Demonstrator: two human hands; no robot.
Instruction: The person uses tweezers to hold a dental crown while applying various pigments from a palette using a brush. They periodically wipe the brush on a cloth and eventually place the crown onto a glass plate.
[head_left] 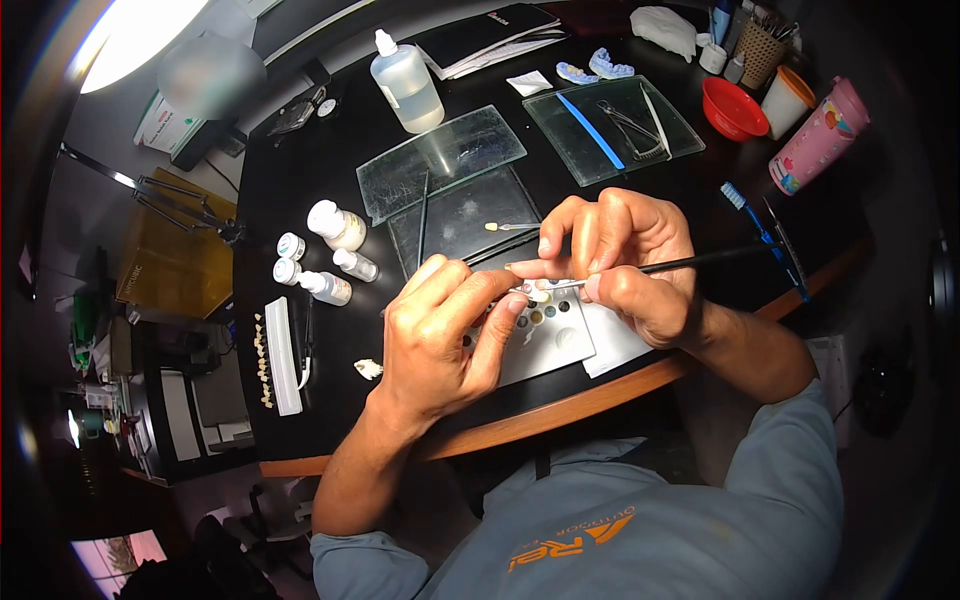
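In my right hand point(640, 270) is a thin paintbrush with a dark handle point(715, 258), pinched between thumb and fingers. Its tip points left, right at the fingertips of my left hand point(437, 335). That left hand is closed in a pinch by the brush tip; I cannot tell what small thing it grips. Below both hands lies a white palette point(560, 352) with several coloured wells, partly covered by my fingers. A tooth-coloured shade tab on a thin stem point(493, 227) sits just beyond my right fingers, over the dark slab point(410, 228).
A glass plate point(385, 190) leans behind the slab, near a clear bottle point(410, 95). Small white bottles point(340, 228) and a shade guide point(283, 355) stand left. Farther right are a tool-covered glass sheet point(560, 135), red bowl point(733, 108), pink tumbler point(815, 145) and toothbrush point(750, 215).
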